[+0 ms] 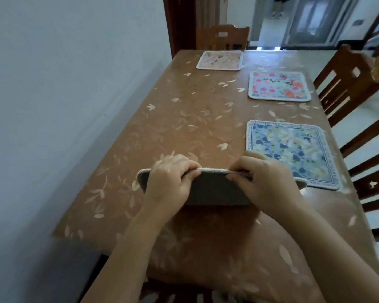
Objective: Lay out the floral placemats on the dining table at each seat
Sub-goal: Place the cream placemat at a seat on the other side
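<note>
Left hand (pixel 169 178) and right hand (pixel 265 180) each pinched top edge of held placemat (pixel 214 189), grip clenched; mat tilted up over near tabletop (pixel 140 132), dark woven back showing, cream corded rim. Beyond right: blue floral placemat (pixel 291 152), rounded square, flat. Farther: pink-orange floral placemat (pixel 279 85). Farthest: pale pink placemat (pixel 220 60) before wooden chair (pixel 222 37).

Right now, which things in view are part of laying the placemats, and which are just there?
Part of the job: held placemat in left hand and right hand; blue placemat; pink-flowered placemat; pale placemat; table.

Just there: chairs, wall.
</note>
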